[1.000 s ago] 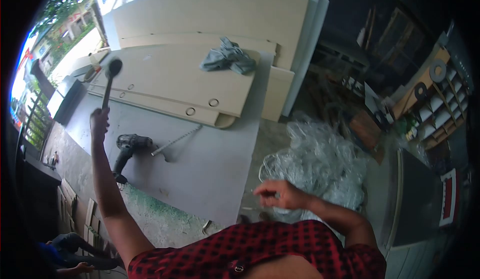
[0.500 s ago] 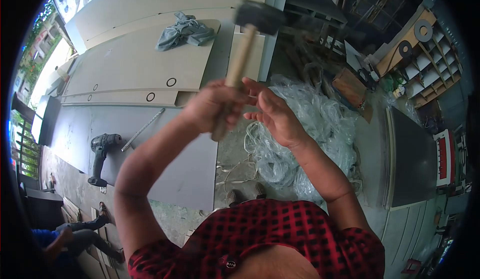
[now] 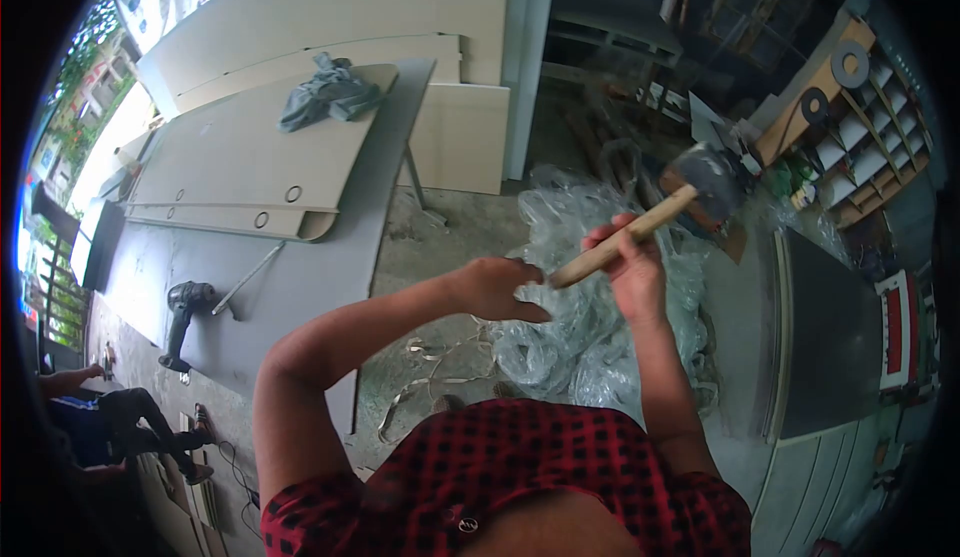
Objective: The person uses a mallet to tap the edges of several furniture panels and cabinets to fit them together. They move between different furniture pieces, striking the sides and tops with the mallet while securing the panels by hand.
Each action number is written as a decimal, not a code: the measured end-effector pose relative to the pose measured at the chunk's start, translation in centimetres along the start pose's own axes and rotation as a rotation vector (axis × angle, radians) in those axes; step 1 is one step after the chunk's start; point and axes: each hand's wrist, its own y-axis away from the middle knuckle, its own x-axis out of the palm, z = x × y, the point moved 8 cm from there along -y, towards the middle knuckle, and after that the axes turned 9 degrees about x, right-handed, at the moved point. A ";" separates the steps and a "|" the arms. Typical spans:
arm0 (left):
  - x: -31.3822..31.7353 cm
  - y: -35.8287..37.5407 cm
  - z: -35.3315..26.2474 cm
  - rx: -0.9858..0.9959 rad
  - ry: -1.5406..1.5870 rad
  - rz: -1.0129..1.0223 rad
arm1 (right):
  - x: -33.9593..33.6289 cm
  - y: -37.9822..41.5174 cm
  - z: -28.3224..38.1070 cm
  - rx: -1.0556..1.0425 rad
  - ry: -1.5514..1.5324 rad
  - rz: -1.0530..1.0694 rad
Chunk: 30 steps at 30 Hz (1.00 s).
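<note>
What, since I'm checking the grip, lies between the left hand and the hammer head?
In the head view, the wooden handle, held in the right hand, lies between left hand and hammer head.

Dark-headed mallet (image 3: 655,221) with tan handle (image 3: 650,223), red-and-black checked shirt (image 3: 540,452), grey tabletop (image 3: 305,282), cream panel (image 3: 245,162), blue-grey cloth (image 3: 330,95)

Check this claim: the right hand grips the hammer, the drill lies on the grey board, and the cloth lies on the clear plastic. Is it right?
Wrong on the cloth: the head view shows it on the cream panels, not the clear plastic. The rest stands: the right hand grips the hammer, and the drill lies on the grey board.
</note>
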 end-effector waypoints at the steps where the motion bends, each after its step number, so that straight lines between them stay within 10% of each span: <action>1: 0.9 -0.3 1.5 -0.035 -0.048 0.058 | -3.0 0.5 1.5 -0.068 0.027 -0.077; 11: -2.7 -5.5 7.6 -0.254 -0.360 0.317 | -27.3 13.8 1.9 0.116 0.308 -1.000; 20: -12.8 -18.4 20.7 -0.334 -0.537 0.076 | -28.2 11.5 -1.4 0.237 0.458 -1.156; 30: -26.3 -29.9 38.0 -0.446 -0.410 -0.151 | -25.0 -10.4 -1.2 0.320 0.525 -1.075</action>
